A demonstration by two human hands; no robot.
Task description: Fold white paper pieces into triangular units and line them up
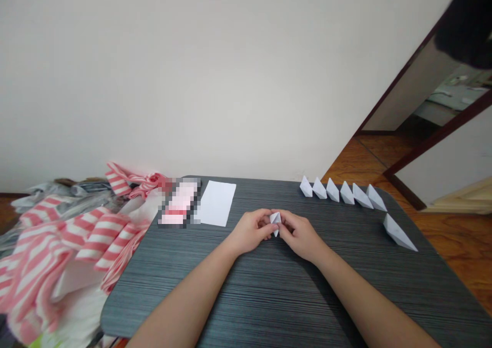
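Note:
Between my two hands, above the middle of the table, is a small folded piece of white paper (275,218) with a pointed lower end. My left hand (251,231) pinches its left side, thumb in front. On the right side, the thumb and fingers of my right hand (301,233) grip the same paper. Part of it is hidden behind the thumbs. Several folded white paper boats (332,190) stand in a row at the table's back right. A larger paper boat (397,233) lies nearer, by the right edge.
White sheets of paper (217,203) lie at the back left of the dark wood-grain table (246,297), beside a blurred-out phone-like object (179,203). Red-and-white striped cloth (84,235) is heaped left of the table. A wall (230,81) stands behind; a doorway is at right.

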